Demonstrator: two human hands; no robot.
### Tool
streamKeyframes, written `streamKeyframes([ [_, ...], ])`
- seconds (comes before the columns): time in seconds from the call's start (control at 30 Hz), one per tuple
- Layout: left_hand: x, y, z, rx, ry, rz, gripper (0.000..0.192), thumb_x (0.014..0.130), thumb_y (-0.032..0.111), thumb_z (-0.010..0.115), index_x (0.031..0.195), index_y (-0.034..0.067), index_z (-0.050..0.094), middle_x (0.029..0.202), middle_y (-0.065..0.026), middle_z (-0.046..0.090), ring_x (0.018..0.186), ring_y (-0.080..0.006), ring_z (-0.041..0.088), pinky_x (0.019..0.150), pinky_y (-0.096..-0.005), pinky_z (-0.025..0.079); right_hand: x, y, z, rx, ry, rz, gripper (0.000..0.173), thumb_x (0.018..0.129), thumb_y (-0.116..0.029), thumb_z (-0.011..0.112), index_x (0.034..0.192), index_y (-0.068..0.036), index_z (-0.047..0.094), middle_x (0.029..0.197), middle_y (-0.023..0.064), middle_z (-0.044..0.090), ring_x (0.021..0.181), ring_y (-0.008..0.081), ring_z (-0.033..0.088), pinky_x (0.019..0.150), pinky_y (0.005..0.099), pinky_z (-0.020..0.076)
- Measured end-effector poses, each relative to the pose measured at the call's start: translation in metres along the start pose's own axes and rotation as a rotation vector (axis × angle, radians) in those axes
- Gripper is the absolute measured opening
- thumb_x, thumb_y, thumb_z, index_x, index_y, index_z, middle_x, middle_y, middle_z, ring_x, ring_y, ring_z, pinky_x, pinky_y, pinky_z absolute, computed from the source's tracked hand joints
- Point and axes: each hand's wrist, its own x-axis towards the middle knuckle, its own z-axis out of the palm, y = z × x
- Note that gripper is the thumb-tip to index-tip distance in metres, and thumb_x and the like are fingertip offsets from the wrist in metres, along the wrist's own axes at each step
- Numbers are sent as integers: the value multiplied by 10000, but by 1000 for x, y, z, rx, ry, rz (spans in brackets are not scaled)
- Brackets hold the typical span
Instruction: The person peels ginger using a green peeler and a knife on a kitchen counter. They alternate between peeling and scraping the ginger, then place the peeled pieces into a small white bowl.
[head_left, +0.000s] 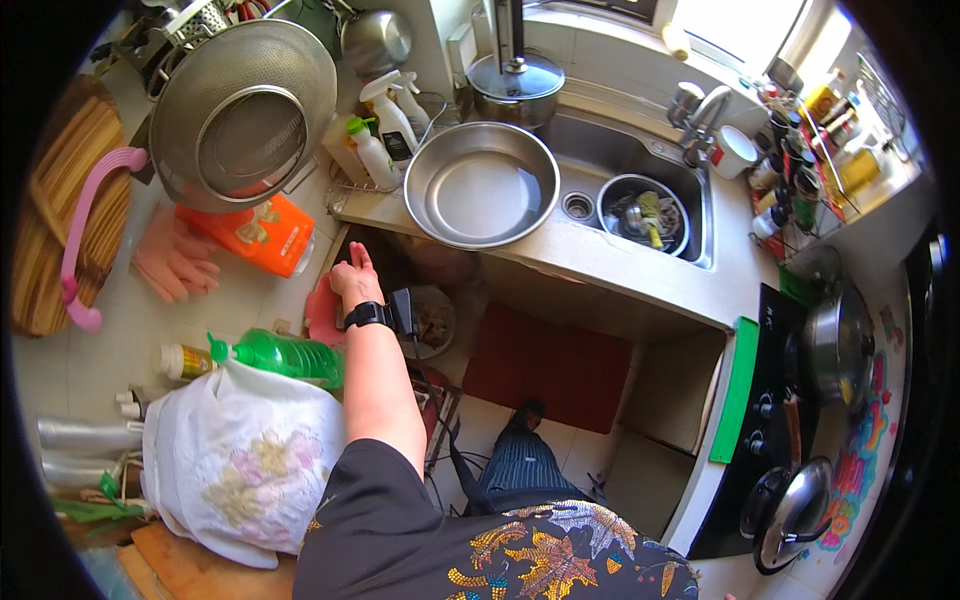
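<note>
My left hand (358, 277) is stretched forward, two fingers extended and the rest folded or hidden; nothing shows in its grasp. It is above the gap at the counter's corner, beside a pink plastic item (324, 311). A black band with a small box (403, 311) is strapped on the wrist, a cable trailing from it. Left of the hand lies an orange tissue pack (255, 234). Ahead and to the right, a wide stainless-steel basin (480, 180) rests across the counter and sink edge. My right hand is out of view.
A steel pot (643, 216) holding a scrubber stands in the sink (703, 247). Left are a large strainer (247, 67), rubber gloves (176, 255), a green bottle (289, 356) and a cloth-covered heap (247, 457). A gas hob (739, 480) with pans is right. A red mat (547, 367) lies below.
</note>
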Motion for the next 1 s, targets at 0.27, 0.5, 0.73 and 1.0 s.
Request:
streamKeyframes([
  [0.27,74,27,9,-35,235,289,372,941,-16,398,1294,-123,345,1114,-242,569,925,-355,665,739,-399,648,64,-5,-34,-221,-114,-79,165,855,-166,585,915,-48,685,861,139,664,782,310,632,690,410,508],
  [0.5,111,29,-16,-12,-65,248,228,926,-15,543,1087,-174,515,1059,-203,602,871,-280,658,754,-311,634,98,13,-57,-371,-127,-123,201,864,-213,597,923,-57,710,888,147,680,803,328,636,718,426,517],
  [0.73,48,-93,-94,328,90,88,191,837,-33,545,1002,30,619,866,-72,641,649,-151,600,572,-233,527,102,-14,-29,13,155,-156,128,788,-44,596,908,-53,637,867,137,608,833,332,608,753,419,492],
  [1.0,-206,-176,-183,1382,-677,654,392,735,13,539,1118,-67,561,1051,-218,534,1019,-433,551,904,-480,442,79,-66,-76,345,55,23,173,862,44,521,1001,-11,607,1005,159,612,955,352,603,837,407,491],
])
